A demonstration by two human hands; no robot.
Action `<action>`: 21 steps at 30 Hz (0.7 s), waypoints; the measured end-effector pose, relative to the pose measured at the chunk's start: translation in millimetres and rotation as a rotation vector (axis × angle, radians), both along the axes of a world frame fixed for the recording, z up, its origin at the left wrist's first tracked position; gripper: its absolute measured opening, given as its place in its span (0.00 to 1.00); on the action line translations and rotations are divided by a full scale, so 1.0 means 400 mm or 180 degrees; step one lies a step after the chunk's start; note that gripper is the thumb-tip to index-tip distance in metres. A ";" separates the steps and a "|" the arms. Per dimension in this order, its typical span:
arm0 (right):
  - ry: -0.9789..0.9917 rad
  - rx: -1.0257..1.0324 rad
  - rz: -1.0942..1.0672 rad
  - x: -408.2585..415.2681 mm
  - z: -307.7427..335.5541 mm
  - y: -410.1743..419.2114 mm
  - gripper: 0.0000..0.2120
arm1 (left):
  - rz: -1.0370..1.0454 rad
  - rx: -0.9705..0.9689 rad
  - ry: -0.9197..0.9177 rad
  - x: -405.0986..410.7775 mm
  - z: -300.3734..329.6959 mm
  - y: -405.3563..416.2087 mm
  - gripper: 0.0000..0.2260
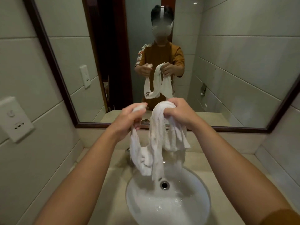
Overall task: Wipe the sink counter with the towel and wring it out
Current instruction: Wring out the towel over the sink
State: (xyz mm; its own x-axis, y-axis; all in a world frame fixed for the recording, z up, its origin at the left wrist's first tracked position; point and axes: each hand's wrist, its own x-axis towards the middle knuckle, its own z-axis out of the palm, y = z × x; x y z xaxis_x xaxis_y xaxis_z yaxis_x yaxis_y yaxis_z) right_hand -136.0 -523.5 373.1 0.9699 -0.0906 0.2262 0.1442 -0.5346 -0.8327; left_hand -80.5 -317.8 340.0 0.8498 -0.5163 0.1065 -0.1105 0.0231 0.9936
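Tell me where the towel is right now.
In the head view the towel hangs mid-frame above the white sink basin, gripped at one end by the left hand and bunched in the right hand, before the mirror.

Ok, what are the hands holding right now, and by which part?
Both grip the white towel above the sink: the left hand pinches one end, the right hand clutches a bunched fold further along; the rest hangs down.

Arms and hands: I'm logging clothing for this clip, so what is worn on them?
Both forearms are bare, and neither the left hand nor the right hand wears a glove, ring or watch. An orange-brown sleeve edge shows at the lower right; the mirror shows short sleeves.
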 end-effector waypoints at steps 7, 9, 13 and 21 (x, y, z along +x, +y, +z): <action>-0.0647 0.1051 -0.0006 0.009 0.045 0.079 0.17 | 0.0208 -0.1025 0.0069 -0.070 0.011 -0.116 0.18; -0.0827 0.1538 0.0094 0.014 0.048 0.099 0.16 | -0.0106 -0.1706 0.0431 -0.085 0.006 -0.133 0.26; -0.0764 0.2468 0.0230 0.023 0.035 0.100 0.14 | -0.0110 -0.1429 0.0008 -0.080 -0.007 -0.156 0.48; -0.0147 0.2499 -0.1124 0.013 -0.131 -0.012 0.19 | 0.0584 -0.1501 0.0396 -0.090 0.018 -0.213 0.25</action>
